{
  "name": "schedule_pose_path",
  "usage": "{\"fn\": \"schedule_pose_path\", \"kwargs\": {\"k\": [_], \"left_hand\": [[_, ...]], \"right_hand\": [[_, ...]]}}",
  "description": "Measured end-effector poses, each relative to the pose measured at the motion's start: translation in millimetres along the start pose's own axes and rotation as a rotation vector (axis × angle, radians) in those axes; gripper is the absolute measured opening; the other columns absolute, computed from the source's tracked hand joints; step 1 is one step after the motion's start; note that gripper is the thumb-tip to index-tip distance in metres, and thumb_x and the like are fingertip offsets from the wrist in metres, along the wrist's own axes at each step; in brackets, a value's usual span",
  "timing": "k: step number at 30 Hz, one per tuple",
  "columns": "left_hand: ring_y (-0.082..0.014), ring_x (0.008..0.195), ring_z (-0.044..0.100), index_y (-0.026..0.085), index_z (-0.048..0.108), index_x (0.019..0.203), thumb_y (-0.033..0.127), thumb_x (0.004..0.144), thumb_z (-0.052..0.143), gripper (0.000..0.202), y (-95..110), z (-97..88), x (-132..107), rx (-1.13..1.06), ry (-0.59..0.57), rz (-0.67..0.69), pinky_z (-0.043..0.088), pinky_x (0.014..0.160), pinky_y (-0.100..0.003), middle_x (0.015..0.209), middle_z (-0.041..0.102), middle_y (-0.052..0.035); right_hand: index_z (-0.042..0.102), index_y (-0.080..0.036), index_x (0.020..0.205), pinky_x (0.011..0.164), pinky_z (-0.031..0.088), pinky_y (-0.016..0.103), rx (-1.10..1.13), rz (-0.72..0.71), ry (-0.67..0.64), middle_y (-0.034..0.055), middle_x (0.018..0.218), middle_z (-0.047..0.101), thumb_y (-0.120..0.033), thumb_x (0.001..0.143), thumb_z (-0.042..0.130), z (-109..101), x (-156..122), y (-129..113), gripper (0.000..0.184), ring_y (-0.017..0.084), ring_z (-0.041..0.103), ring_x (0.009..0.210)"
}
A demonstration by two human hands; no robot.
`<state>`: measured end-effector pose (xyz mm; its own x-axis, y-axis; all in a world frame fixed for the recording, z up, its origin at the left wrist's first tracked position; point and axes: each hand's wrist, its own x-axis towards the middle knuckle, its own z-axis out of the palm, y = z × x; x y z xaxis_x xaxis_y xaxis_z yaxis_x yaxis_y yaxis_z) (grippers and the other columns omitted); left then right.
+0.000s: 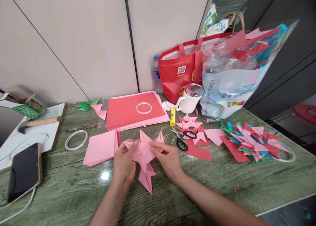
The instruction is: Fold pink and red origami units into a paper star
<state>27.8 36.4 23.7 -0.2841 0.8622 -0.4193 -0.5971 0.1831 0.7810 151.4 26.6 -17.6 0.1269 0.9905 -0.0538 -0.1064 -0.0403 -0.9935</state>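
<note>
Both my hands hold a pink folded paper star (pixel 145 150) just above the green table (pixel 74 193). My left hand (pixel 124 163) pinches its left side, fingers closed on the paper. My right hand (pixel 168 158) grips the right side, thumb and fingers pressed on a fold. The star's points stick out upward and downward between my hands. A stack of pink folded squares (pixel 101 147) lies just left of my left hand.
Red and pink sheets (pixel 133 112) with a tape ring (pixel 144 108) lie behind. Scissors (pixel 182 138), a glue stick (pixel 172 116), a white mug (pixel 190 99), a red bag (pixel 180 71), a plastic bag (pixel 237 78), folded paper piles (pixel 249 142), a phone (pixel 24 171) and a second tape ring (pixel 76 139) surround.
</note>
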Motion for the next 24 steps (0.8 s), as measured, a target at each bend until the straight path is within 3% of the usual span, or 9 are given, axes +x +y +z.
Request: {"fn": "schedule_pose_path", "kwargs": {"k": [7,11,24], "left_hand": [[-0.0098,0.05,0.055,0.01,0.06,0.065,0.026,0.036,0.088,0.042,13,-6.5,5,0.185,-0.099,-0.086,0.04,0.047,-0.019,0.058,0.064,-0.0014],[-0.0104,0.051,0.055,0.009,0.063,0.067,0.028,0.04,0.087,0.04,13,-8.4,6,0.204,-0.139,-0.137,0.041,0.049,-0.021,0.06,0.064,-0.0023],[-0.0103,0.051,0.055,0.009,0.068,0.07,0.034,0.039,0.086,0.044,-1,-9.5,5,0.169,-0.069,-0.045,0.041,0.049,-0.02,0.059,0.065,-0.0022]], "right_hand": [[0.075,-0.02,0.084,0.071,0.055,0.033,-0.017,0.02,-0.03,0.0038,0.086,0.074,-0.027,0.068,0.068,-1,4,0,0.019,0.023,0.068,0.078],[0.075,-0.021,0.082,0.072,0.055,0.034,-0.02,0.02,-0.033,0.0033,0.085,0.074,-0.026,0.067,0.068,-1,5,0,0.018,0.024,0.069,0.079],[0.075,-0.021,0.082,0.069,0.055,0.033,-0.033,0.018,-0.024,0.0042,0.084,0.074,-0.025,0.067,0.069,-1,4,-3,0.017,0.023,0.069,0.076]]}}
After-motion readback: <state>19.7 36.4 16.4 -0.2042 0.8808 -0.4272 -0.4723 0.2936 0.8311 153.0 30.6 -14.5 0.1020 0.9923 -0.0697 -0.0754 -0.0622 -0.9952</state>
